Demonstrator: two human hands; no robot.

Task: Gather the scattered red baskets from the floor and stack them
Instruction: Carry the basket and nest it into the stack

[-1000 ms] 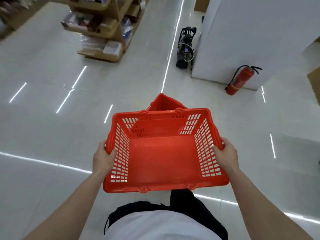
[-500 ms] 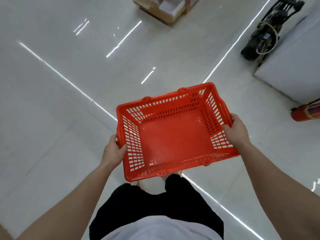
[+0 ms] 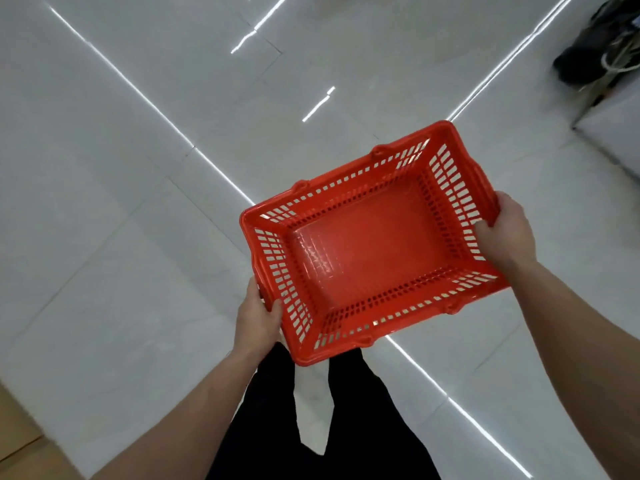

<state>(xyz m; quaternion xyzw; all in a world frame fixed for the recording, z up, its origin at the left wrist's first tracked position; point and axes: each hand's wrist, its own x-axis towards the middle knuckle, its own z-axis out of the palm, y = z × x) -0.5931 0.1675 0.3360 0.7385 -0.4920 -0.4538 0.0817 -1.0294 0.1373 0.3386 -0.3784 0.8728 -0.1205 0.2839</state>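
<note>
The red basket (image 3: 372,244) was up off the floor, held out in front of the person at about waist height, open side up and empty, its long sides running slantwise so that the far right corner sat higher in the view than the near left one. Its walls were slotted all round, pale floor showing through the gaps, and the bottom was a solid red panel with a faint grid pressed into it. Small lugs stuck out along both long rims. The left hand (image 3: 258,315) was clamped on the near left end, thumb hooked over the rim and the other fingers hidden under the outside. The right hand (image 3: 507,230) gripped the opposite short end, thumb pressed against the inner wall and fingers wrapped around the outer edge. Both forearms were bare and reached in from the bottom corners. Beneath the basket stood the person's legs in black trousers (image 3: 363,417), feet out of sight. The floor (image 3: 121,237) was glossy white tile streaked with long bright reflections of ceiling lights. At the upper right sat a blurred dark object (image 3: 599,46), too smeared to identify, next to the base of a white wall (image 3: 613,133).
</note>
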